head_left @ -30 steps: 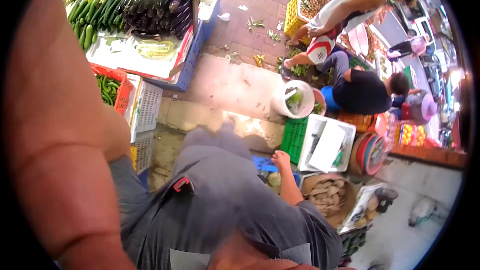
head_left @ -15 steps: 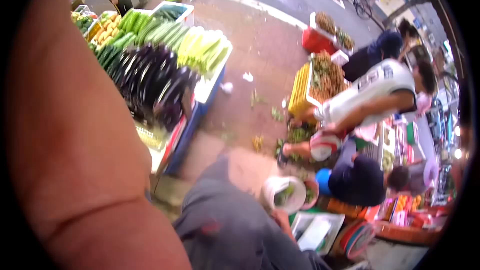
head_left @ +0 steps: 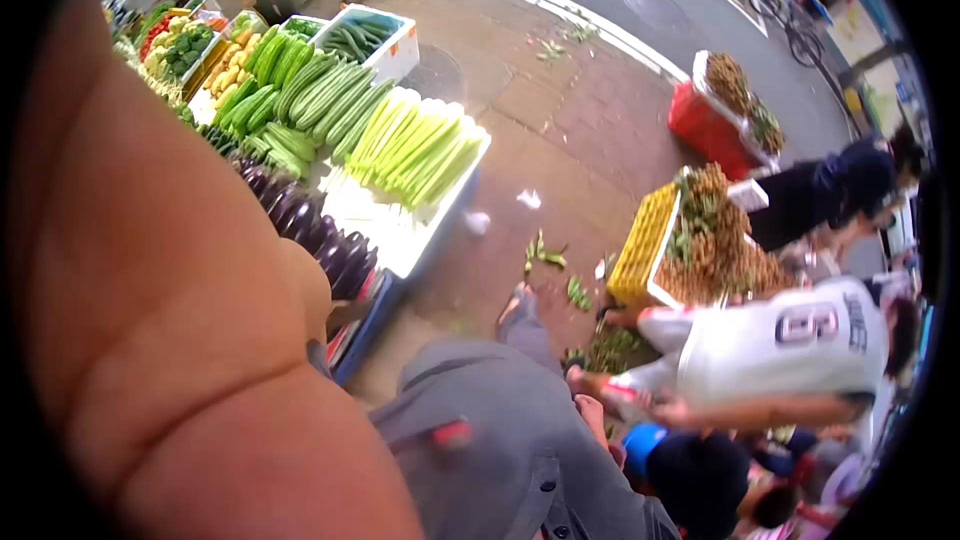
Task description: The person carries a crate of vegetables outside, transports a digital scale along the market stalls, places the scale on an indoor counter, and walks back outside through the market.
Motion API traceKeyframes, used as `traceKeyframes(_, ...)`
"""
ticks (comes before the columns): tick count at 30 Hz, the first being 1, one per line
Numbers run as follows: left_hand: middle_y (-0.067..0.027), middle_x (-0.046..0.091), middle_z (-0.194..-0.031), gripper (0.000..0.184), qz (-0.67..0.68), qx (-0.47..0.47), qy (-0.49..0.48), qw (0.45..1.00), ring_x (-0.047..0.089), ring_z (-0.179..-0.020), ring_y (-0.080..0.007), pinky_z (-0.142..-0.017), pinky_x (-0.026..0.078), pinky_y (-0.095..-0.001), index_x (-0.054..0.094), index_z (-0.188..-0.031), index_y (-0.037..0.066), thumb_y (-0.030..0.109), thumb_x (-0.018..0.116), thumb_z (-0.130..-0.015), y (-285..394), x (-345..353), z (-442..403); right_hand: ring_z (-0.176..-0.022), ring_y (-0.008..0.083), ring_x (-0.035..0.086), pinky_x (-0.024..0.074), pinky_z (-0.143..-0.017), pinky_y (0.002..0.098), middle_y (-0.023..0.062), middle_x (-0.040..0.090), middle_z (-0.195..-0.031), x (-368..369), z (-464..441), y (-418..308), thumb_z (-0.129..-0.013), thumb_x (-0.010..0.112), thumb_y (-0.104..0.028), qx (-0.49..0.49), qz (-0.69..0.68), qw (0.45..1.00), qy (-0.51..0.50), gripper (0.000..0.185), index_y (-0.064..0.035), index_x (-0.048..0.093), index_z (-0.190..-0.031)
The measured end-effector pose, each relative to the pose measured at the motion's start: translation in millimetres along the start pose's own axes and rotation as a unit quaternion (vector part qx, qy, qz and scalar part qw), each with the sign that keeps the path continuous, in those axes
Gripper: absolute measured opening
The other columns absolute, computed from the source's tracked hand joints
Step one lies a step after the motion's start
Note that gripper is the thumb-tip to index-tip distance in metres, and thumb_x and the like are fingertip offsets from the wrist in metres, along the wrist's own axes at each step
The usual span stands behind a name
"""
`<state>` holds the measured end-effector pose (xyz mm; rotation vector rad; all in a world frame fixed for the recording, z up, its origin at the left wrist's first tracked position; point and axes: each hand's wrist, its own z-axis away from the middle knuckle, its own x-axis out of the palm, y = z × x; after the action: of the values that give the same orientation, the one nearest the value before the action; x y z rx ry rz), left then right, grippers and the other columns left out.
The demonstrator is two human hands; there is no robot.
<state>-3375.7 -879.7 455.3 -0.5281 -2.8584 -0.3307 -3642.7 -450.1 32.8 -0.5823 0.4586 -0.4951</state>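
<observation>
A bare arm [head_left: 200, 340], apparently my left, fills the left side of the view very close to the camera; its fingers do not show. Just beyond it lie glossy dark eggplants [head_left: 310, 225] on the vegetable stand, partly hidden by the arm. Past the edge of my grey clothing [head_left: 470, 450] a small patch of skin shows, apparently my right hand [head_left: 592, 418], low beside my leg. Its fingers are too hidden to read, and I cannot make out anything in it.
Celery-like stalks [head_left: 415, 150], ridged gourds [head_left: 325, 95] and a white foam box [head_left: 398, 50] of cucumbers fill the stand. Rightward are a yellow crate [head_left: 640, 250] heaped with brown fruit, a red container [head_left: 710, 125] and a person in a white jersey [head_left: 780, 350]. Leaf scraps [head_left: 543, 252] litter the pavement.
My view has turned, so the stand's far produce and more road show. The white bucket and the scale at lower right have left view. The arm now covers more of the eggplants.
</observation>
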Motion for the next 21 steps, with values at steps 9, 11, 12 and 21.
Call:
traceKeyframes(9,-0.0175,0.054,-0.121,0.056,-0.119,0.042,0.010,0.992,0.053,-0.111,-0.0267,-0.097,0.040,-0.0404,0.044,-0.124,-0.003,0.035,0.057,-0.084,-200.4,44.1,2.5,-0.048,0.0145,0.050,0.0342,-0.035,0.0247,0.0032,0.052,-0.067,-52.7,-341.5,-210.0,-0.089,0.052,-0.019,-0.027,-0.065,0.995,-0.067,0.013,-0.0055,0.052,-0.089)
traceKeyframes(11,-0.0175,0.053,-0.121,0.057,-0.136,0.037,0.017,0.990,0.052,-0.112,-0.0268,-0.097,0.040,-0.0407,0.043,-0.125,-0.002,0.036,0.057,-0.084,-249.5,49.4,-6.3,-0.052,0.0171,0.056,0.0371,-0.037,0.0259,0.0078,0.056,-0.072,-65.0,-380.1,-266.4,-0.088,0.052,-0.016,-0.081,0.016,0.995,-0.056,0.015,-0.0038,0.051,-0.098)
traceKeyframes(12,-0.0175,0.053,-0.121,0.058,-0.141,0.037,0.015,0.989,0.052,-0.112,-0.0269,-0.097,0.040,-0.0408,0.043,-0.125,-0.002,0.037,0.057,-0.084,-278.2,52.2,-8.7,-0.051,0.0165,0.055,0.0372,-0.037,0.0255,0.0064,0.055,-0.070,-41.3,-352.4,-336.2,-0.087,0.051,-0.014,-0.038,-0.081,0.994,-0.066,0.011,-0.0046,0.052,-0.094)
traceKeyframes(21,-0.0176,0.052,-0.124,0.065,-0.219,0.035,0.017,0.975,0.052,-0.114,-0.0276,-0.098,0.039,-0.0421,0.041,-0.129,-0.001,0.044,0.057,-0.085,-540.8,39.3,-59.2,-0.058,0.0207,0.058,0.0432,-0.045,0.0289,0.0101,0.059,-0.077,-0.4,-499.8,-511.9,-0.087,0.055,-0.017,0.061,0.045,0.995,-0.069,0.026,0.0027,0.054,-0.103)
